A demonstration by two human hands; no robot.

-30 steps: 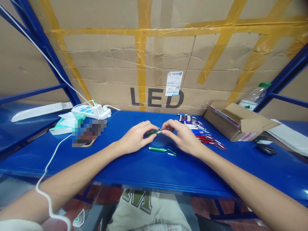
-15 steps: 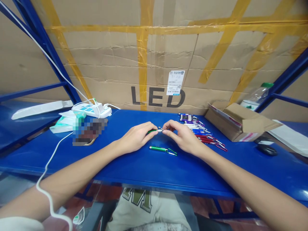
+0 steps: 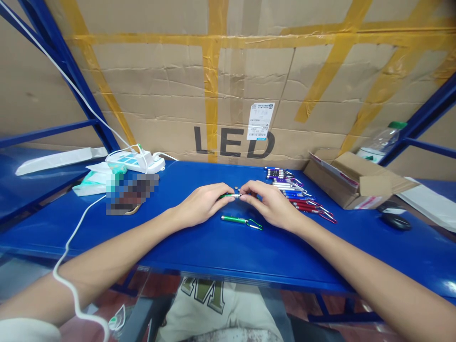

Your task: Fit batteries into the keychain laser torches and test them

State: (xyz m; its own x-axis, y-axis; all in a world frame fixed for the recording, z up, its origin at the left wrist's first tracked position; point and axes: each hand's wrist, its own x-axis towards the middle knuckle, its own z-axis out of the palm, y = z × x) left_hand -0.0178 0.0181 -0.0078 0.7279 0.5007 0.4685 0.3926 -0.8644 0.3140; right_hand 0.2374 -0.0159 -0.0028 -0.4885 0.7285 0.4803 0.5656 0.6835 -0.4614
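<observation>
Pinched in my left hand (image 3: 204, 205) is a slim green pen-sized flashlight (image 3: 235, 195), its silver end showing between my two hands. My right hand (image 3: 269, 204) closes its thumb and fingertips on the tip of that silver end; most of the flashlight is covered by my fingers. Just behind my fingertips lies a tiny round silver piece (image 3: 236, 188), too small to name. Another green flashlight (image 3: 233, 219), with a green carabiner clip (image 3: 254, 225), rests on the blue table (image 3: 228, 254) nearer to me, touched by neither hand.
Right of my right hand lie red flashlights (image 3: 302, 205), blue ones (image 3: 294, 194) and several others in a column. Farther right are an open cardboard box (image 3: 356, 185) and a black mouse (image 3: 395, 221). A white power strip (image 3: 142, 162) and a tissue pack (image 3: 96, 183) sit left.
Both hands stay almost in place around the green flashlight. My right fingertips have shifted very slightly at its silver end. The other things have not moved.
</observation>
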